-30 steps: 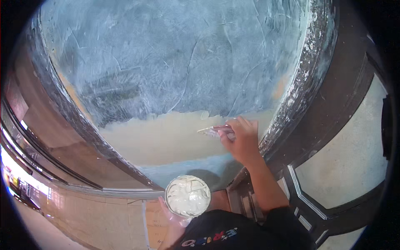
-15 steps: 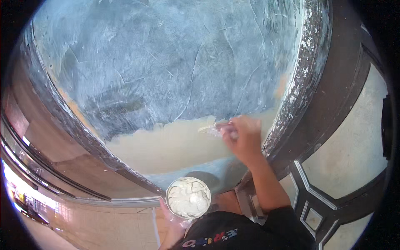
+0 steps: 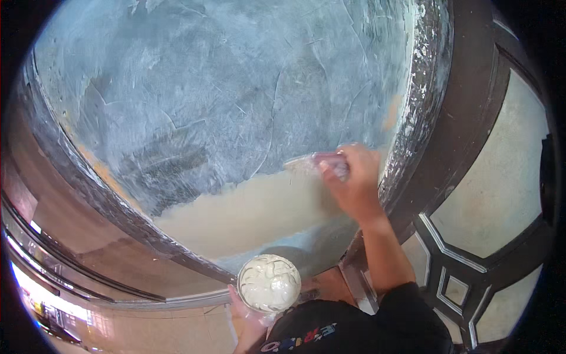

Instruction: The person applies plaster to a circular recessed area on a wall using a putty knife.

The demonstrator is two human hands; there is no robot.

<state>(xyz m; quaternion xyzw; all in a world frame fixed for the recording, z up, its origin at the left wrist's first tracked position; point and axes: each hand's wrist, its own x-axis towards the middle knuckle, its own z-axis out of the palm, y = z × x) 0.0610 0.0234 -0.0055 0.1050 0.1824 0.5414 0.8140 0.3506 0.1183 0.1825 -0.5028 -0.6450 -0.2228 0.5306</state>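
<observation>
In my right hand [image 3: 358,180] is a paintbrush [image 3: 304,163] with a reddish handle, its fingers wrapped round it. The brush's pale tip points left and lies against the wall, at the upper edge of a cream painted band [image 3: 242,215]. Above that band the wall panel [image 3: 224,100] is mottled blue-grey, with ridges and cracks. Low in the middle, my left hand [image 3: 246,315] grips a round tub [image 3: 269,283] from its left and underside. Thick off-white paint with a swirled surface fills the tub. Part of the left hand is hidden beneath it.
A dark, flaking frame [image 3: 413,112] bounds the panel on the right, and a worn frame [image 3: 112,183] on the left. Dark panelling with pale inset panes [image 3: 495,177] stands to the right. A tan tiled floor [image 3: 159,327] shows at lower left.
My right hand has moved up and slightly right with the paintbrush, from within the cream band to its upper edge. My left hand still holds the tub. The view has shifted a little.
</observation>
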